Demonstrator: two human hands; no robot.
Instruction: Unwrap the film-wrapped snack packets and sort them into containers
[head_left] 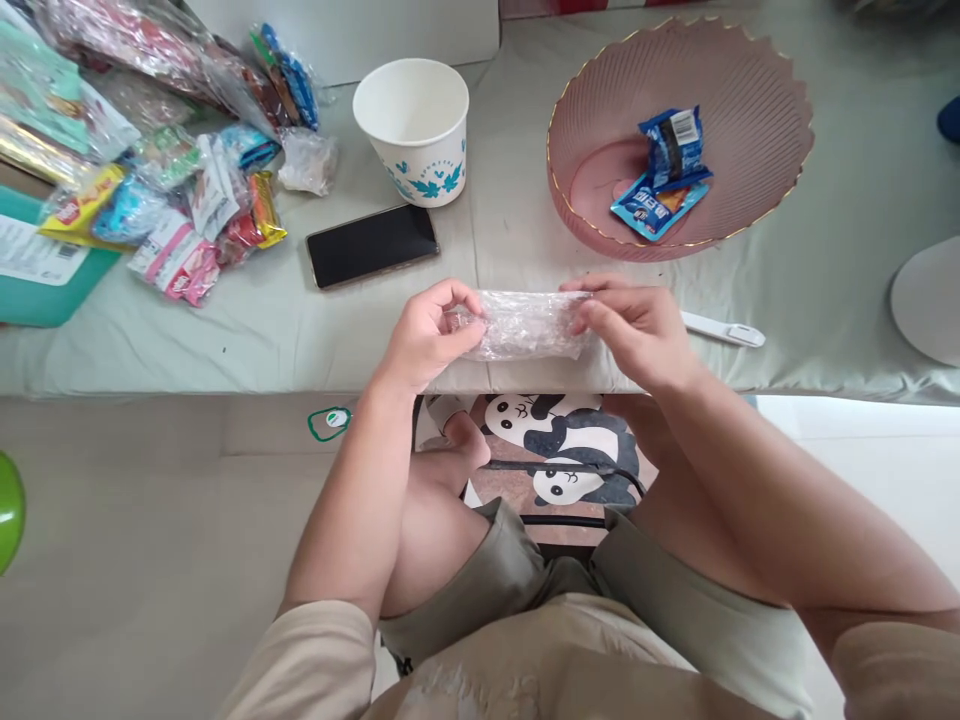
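Observation:
A clear, crinkled plastic wrapper is stretched between my two hands, just above the front edge of the cloth-covered surface. My left hand pinches its left end between thumb and fingers. At the opposite end, my right hand grips it the same way. Whether anything lies inside the wrapper I cannot tell. Beyond my left hand lies a black phone, and a white paper cup with blue leaf prints stands behind it. A pink ribbed bowl with a gold rim holds two blue snack packets.
Several wrapped snacks are heaped at the left, beside a teal package. A white strip-like tool lies partly behind my right hand. At the right edge is a white round object. Below the surface, a panda-printed panel shows between my legs.

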